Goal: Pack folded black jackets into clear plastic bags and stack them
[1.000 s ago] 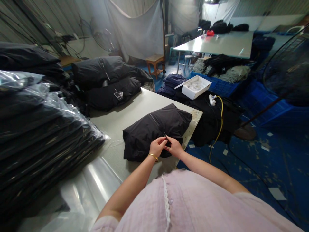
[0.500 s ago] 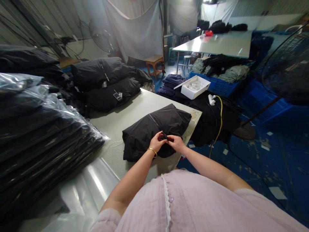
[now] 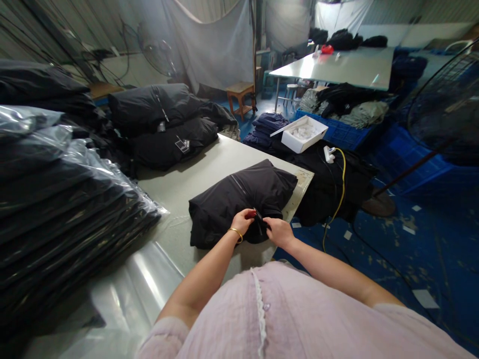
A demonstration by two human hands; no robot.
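A folded black jacket (image 3: 232,192) lies on the pale tabletop near its corner, with a zipper line across its top. At its near side, a small flat dark piece with a lighter edge, which looks like a hang tag (image 3: 259,223), stands between my hands. My left hand (image 3: 243,222), with a gold bangle at the wrist, pinches at its upper end. From the other side, my right hand (image 3: 279,232) grips it between thumb and fingers. The fingertips partly cover the piece.
Bagged black garments (image 3: 75,199) are stacked high at left; clear plastic bags (image 3: 145,279) lie in front. Folded black jackets (image 3: 160,144) sit at the table's back. Beyond the right edge are an open white box (image 3: 305,134), a yellow cord (image 3: 343,184) and a standing fan (image 3: 445,104).
My hands have moved slightly apart, my right hand shifting right and down. More of the dark piece now shows between them. The jacket has stayed in place.
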